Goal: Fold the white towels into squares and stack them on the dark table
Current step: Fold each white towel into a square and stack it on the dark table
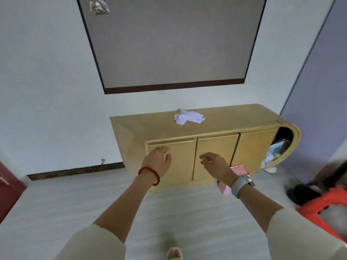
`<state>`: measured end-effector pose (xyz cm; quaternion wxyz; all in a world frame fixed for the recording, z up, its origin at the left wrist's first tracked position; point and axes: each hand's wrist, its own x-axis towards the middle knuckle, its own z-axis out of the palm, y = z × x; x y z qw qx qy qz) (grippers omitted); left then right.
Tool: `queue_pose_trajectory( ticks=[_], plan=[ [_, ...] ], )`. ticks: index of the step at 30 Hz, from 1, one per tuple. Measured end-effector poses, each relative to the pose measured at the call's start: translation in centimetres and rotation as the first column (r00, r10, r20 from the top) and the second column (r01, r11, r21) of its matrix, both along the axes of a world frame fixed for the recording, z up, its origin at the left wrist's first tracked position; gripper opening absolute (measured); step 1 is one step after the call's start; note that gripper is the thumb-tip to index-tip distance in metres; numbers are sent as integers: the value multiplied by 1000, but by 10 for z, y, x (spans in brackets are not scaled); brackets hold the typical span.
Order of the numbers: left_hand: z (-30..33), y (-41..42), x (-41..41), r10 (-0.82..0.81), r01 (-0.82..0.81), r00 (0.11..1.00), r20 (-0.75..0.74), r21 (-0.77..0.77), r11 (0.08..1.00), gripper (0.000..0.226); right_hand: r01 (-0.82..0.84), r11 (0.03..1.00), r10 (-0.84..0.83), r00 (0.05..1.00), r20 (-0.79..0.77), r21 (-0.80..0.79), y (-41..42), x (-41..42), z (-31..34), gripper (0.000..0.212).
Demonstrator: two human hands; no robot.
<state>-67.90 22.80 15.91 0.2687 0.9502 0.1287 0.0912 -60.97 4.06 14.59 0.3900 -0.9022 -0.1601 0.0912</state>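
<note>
1. The white towels (188, 117) lie crumpled in a loose heap on top of the wooden cabinet (234, 124), near its back edge; the heap's long axis runs left to right along the cabinet.
2. Your left hand (159, 160) is out in front of you, fingers relaxed, holding nothing.
3. Your right hand (216, 163) hangs alongside, fingers loosely curled, empty.

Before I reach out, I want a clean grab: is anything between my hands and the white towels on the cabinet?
Nothing visible is. The white towels lie crumpled on the cabinet top, with bare wood around them. The left hand and right hand hover open and empty in front of the cabinet doors, below the towels.
</note>
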Motion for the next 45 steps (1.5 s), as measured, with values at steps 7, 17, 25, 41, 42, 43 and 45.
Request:
queue_pose_trajectory(
  ticks=[7, 17, 25, 41, 42, 43, 45],
  plan=[
    [-9, 64, 218, -25, 24, 1000, -10, -111, 994, 27, 76, 997, -76, 996, -43, -15, 63, 191, 0, 27],
    [-50, 74, 439, -93, 63, 988, -124, -227, 972, 33, 155, 985, -164, 978, -132, -77, 68, 404, -35, 25],
    [-134, 78, 578, 57, -104, 969, -238, -190, 976, 34, 178, 984, -176, 919, -354, -28, 93, 584, -137, 28],
    [-187, 70, 700, 266, -271, 959, -102, -45, 961, 29, 230, 973, -192, 814, -549, 2, 141, 720, -210, 31],
    [-184, 72, 702, 250, -258, 963, -98, -79, 963, 30, 216, 976, -165, 844, -510, 42, 140, 721, -204, 21],
    [-180, 74, 706, 239, -251, 965, -107, -124, 960, 30, 188, 980, -133, 871, -473, 71, 137, 722, -194, 9],
    [-173, 79, 715, 233, -256, 965, -124, -221, 941, 31, 92, 988, -46, 941, -335, 122, 130, 729, -171, 6]
  ],
)
